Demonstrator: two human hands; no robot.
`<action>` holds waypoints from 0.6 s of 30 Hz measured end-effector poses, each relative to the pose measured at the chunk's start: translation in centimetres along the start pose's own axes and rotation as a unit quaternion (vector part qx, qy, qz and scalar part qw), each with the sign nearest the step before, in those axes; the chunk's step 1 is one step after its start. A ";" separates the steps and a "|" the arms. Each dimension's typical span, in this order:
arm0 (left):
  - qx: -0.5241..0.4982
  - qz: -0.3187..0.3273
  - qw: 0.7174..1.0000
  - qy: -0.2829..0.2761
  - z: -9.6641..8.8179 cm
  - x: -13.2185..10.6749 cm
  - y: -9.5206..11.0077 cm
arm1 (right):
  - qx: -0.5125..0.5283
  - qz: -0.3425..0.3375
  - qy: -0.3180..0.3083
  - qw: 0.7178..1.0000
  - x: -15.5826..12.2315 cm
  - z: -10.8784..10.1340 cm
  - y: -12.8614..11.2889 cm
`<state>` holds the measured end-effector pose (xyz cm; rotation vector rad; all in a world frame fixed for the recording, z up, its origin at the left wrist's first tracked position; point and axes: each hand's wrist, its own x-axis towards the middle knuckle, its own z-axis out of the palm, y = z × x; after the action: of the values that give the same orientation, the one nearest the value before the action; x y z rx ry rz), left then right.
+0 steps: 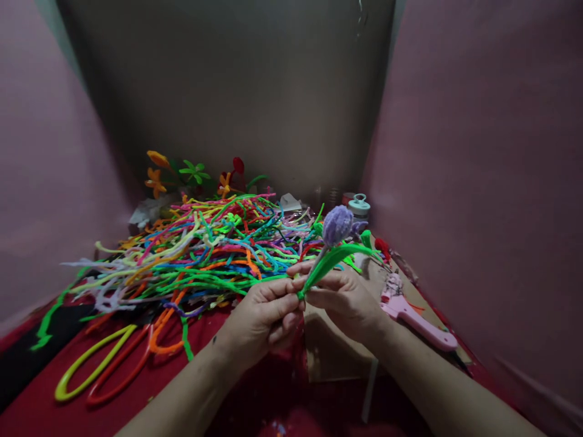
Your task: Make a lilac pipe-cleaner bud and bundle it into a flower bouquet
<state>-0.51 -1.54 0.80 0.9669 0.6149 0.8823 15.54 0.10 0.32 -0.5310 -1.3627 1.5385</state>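
Observation:
Both my hands hold a pipe-cleaner flower [337, 226] with a fuzzy purple bud on top and a green stem and leaf below. My left hand [262, 318] is closed, its fingertips pinching the lower end of the green stem. My right hand [344, 297] is also closed, gripping the stem and leaf just to the right of the left fingers. The flower tilts up and to the right above my hands.
A big heap of coloured pipe cleaners [195, 255] covers the red cloth [50, 406] to the left. Finished flowers [194, 173] stand behind it. A pink tool [416, 321] lies on brown cardboard [334, 352] at right. Small jars [359, 207] stand by the back wall.

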 end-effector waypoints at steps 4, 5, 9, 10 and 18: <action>-0.050 -0.039 0.995 -0.077 -0.4 0.0 -0.2 | 0.002 0.004 -0.037 0.999 -0.1 0.1 -0.3; -0.046 -0.040 0.995 -0.076 -0.4 0.1 -0.1 | 0.009 0.005 -0.028 1.000 -0.1 0.2 -0.2; 0.094 0.016 0.995 0.027 0.3 0.1 0.3 | 0.045 -0.002 0.035 0.998 0.1 0.4 0.4; 0.161 0.043 0.984 0.064 0.5 0.1 0.3 | 0.052 -0.002 0.043 0.998 0.2 0.4 0.6; 0.527 0.280 0.786 0.161 0.0 -0.1 -1.4 | 0.051 0.003 0.093 0.994 0.2 0.7 1.7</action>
<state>-0.07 -1.97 -0.41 2.1177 1.2051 1.2605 14.27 0.15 -0.98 -0.5992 -1.1349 1.5140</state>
